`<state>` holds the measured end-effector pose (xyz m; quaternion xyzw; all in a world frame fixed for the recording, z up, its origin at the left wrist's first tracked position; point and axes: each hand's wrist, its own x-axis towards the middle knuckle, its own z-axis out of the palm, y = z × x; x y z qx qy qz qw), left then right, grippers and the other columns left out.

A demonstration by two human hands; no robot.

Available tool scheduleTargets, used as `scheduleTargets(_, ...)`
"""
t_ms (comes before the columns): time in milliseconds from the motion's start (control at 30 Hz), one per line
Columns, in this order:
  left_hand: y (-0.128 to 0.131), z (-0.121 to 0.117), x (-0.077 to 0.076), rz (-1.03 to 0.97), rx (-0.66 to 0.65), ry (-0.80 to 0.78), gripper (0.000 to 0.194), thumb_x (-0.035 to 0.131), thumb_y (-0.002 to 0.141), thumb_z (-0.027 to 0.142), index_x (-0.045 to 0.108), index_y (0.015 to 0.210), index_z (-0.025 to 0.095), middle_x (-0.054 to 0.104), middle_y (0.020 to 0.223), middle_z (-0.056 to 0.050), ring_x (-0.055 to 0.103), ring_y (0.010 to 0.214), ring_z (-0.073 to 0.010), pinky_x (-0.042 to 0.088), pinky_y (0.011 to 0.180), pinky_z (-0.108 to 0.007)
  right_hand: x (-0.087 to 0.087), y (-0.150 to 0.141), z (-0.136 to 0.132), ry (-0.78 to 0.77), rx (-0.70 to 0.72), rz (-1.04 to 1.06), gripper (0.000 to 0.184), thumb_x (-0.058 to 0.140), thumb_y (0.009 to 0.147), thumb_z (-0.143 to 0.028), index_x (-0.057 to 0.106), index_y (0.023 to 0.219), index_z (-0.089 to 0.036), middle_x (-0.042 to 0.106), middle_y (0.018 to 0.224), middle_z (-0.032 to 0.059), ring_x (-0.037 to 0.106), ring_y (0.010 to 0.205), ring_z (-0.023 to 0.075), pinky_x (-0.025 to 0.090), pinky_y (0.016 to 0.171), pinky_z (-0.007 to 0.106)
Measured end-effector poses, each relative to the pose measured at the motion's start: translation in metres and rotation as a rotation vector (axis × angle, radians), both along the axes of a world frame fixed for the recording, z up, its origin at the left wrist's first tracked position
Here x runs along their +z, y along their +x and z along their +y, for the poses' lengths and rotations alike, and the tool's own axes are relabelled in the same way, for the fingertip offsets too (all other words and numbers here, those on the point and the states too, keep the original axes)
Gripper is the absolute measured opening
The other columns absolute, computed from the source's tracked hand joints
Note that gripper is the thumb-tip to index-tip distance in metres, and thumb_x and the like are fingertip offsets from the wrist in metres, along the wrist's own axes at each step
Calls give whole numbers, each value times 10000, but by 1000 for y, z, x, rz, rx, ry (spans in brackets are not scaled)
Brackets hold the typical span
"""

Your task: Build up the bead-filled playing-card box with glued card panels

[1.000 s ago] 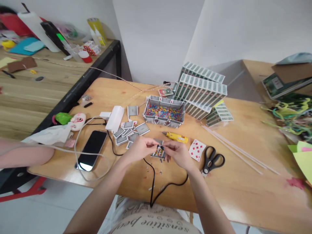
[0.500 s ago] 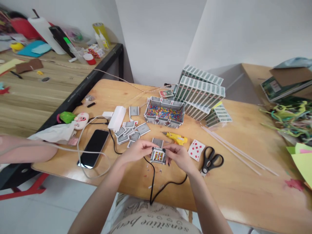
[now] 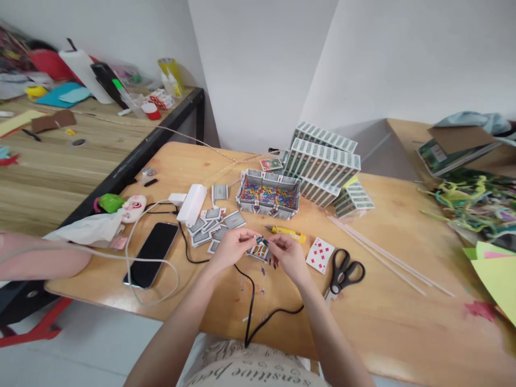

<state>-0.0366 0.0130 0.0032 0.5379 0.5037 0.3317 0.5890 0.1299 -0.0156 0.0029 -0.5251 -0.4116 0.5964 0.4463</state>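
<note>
Both hands meet over the near part of the wooden tabletop, with a small playing-card piece between them, its picture side showing in part below the fingertips; the fingers of the left hand pinch its far edge at 10 o'clock, and those of the right hand close on it at 2 o'clock, the exact contact partly hidden. Taking that piece as the clock's centre, an open box made of cards sits at 12 o'clock, holding many tiny coloured pieces, and the stacked card boxes stand at 1 o'clock, just beside it. A yellow glue gun lies near the right hand at 2 o'clock, the seven of diamonds lies face up at 3 o'clock, and black-handled scissors rest just beyond that card. Loose cards overlap at 10 o'clock, with a white plastic block beside them. At 9 o'clock a smartphone lies under a white cable, while another person's forearm reaches in farther out; a black cable loops at 6 o'clock
</note>
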Motion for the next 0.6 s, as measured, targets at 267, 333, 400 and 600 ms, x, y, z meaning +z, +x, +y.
scheduleTargets(267, -4, 45, -15, -187, 72, -54, 179, 702, 584, 222, 704, 748, 148, 687, 718, -17, 594, 629, -128, 451, 626, -248, -17, -27, 10, 17, -1, 77, 332, 584, 748, -534, 545, 768, -205, 587, 474, -37, 556, 369, 148, 467, 385, 266)
scheduleTargets(333, -5, 48, -23, -241, 90, -79, 214, 683, 576, 218, 698, 776, 142, 677, 720, -20, 586, 601, -126, 443, 586, -245, -18, -31, 9, 33, 25, 138, 318, 585, 756, -525, 540, 771, -211, 614, 519, -26, 591, 414, 163, 499, 429, 290)
scheduleTargets(400, -5, 47, -29, -287, 98, -96, 299, 669, 561, 197, 695, 853, 139, 661, 692, -18, 579, 577, -126, 433, 552, -239, -20, -33, 8, 53, 39, 199, 292, 596, 760, -503, 540, 782, -218, 627, 551, -23, 612, 450, 173, 514, 453, 303)
scheduleTargets(600, -2, 43, -30, -310, 108, 1, 477, 659, 627, 194, 640, 1103, 176, 625, 656, 20, 549, 566, -101, 420, 545, -213, -27, -34, 5, 60, -4, 205, 246, 588, 786, -454, 563, 846, -217, 648, 617, -4, 632, 502, 187, 531, 492, 329)
